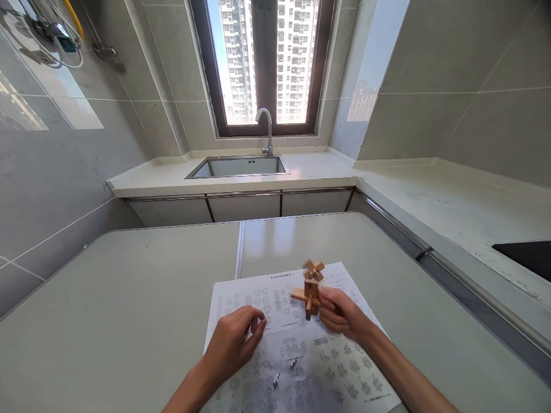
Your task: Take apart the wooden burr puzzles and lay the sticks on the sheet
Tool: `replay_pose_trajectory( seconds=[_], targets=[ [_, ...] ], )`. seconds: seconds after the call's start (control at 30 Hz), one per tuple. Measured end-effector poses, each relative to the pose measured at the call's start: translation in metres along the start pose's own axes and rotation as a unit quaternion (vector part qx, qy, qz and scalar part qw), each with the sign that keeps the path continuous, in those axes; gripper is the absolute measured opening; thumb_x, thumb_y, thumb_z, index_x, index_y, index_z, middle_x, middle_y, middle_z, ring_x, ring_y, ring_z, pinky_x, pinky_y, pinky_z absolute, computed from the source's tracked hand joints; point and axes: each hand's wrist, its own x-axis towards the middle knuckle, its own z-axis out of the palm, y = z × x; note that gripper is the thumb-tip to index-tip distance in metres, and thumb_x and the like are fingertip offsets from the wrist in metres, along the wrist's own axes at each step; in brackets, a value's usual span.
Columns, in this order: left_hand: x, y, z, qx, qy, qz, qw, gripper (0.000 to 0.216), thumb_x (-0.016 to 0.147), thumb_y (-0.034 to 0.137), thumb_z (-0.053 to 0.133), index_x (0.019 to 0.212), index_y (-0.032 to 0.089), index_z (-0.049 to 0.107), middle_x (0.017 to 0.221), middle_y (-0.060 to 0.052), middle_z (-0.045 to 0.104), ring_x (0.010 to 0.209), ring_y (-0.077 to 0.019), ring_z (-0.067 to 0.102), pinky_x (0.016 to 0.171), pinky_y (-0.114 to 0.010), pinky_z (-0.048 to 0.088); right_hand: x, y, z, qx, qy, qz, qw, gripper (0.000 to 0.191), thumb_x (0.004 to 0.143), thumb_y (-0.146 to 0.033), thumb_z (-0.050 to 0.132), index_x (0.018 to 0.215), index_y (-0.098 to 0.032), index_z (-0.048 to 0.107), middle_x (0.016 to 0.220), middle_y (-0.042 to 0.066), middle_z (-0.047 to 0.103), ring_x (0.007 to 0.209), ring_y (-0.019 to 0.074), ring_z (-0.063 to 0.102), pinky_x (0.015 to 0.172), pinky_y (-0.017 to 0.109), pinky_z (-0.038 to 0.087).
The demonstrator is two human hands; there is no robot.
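Note:
My right hand (342, 314) is closed, thumb and fingers pinching a partly assembled wooden burr puzzle (310, 293) by its right side. Its light-brown sticks cross one another, and one upright stick carries a dark mark. Just behind it, a second cluster of crossed wooden puzzle pieces (314, 271) appears near the top edge of a printed paper sheet (275, 332). To the left, my left hand (237, 338) hovers over or rests on the sheet, its fingers curled in and nothing visible in them. Small puzzle drawings cover the paper.
Under the paper is a pale table (150, 310) with a seam down its middle. Beyond it runs a white counter (318, 166) with a sink (241, 166) and a faucet (269, 135). A counter (447, 195) with a black panel (527, 252) borders the right side.

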Motion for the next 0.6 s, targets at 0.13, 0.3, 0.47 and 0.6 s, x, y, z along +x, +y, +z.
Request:
replay_pose_trajectory(
  seconds=[0.13, 0.3, 0.47, 0.6],
  targets=[
    [-0.002, 0.009, 0.001, -0.065, -0.007, -0.042, 0.997, 0.015, 0.104, 0.032, 0.054, 0.113, 0.023, 0.063, 0.085, -0.002, 0.069, 0.068, -0.0157, 0.062, 0.063, -0.026, 0.049, 0.004, 0.018, 0.015, -0.034, -0.058, 0.057, 0.996, 0.048, 0.096, -0.053, 0.068, 0.067, -0.021, 0.047, 0.038, -0.014, 0.031, 0.029, 0.0026, 0.014, 0.029, 0.018, 0.013],
    [-0.004, 0.018, 0.004, -0.196, -0.066, -0.066, 0.976, 0.032, 0.106, 0.037, 0.050, 0.135, 0.025, 0.058, 0.100, -0.006, 0.074, 0.081, -0.0181, 0.066, 0.077, -0.030, 0.054, 0.004, 0.027, 0.032, -0.057, -0.102, 0.092, 0.989, 0.044, 0.097, -0.056, 0.066, 0.077, -0.019, 0.055, 0.041, -0.015, 0.034, 0.030, 0.0035, 0.018, 0.030, 0.018, 0.016],
    [0.001, 0.028, -0.002, -0.319, -0.111, -0.129, 0.932, 0.037, 0.108, 0.047, 0.045, 0.125, 0.021, 0.065, 0.086, -0.004, 0.070, 0.074, -0.0170, 0.061, 0.072, -0.028, 0.049, 0.004, 0.027, 0.041, -0.082, -0.117, 0.063, 0.988, 0.040, 0.102, -0.053, 0.061, 0.081, -0.021, 0.051, 0.044, -0.012, 0.043, 0.032, 0.0052, 0.027, 0.035, 0.019, 0.026],
    [0.005, 0.029, -0.008, -0.337, -0.069, -0.188, 0.920, 0.040, 0.106, 0.054, 0.048, 0.114, 0.019, 0.066, 0.085, -0.004, 0.068, 0.073, -0.0168, 0.057, 0.069, -0.027, 0.045, 0.006, 0.026, 0.045, -0.131, -0.066, 0.043, 0.988, 0.034, 0.105, -0.055, 0.055, 0.097, -0.022, 0.052, 0.052, -0.010, 0.050, 0.036, 0.0063, 0.033, 0.039, 0.019, 0.028]
  ],
)
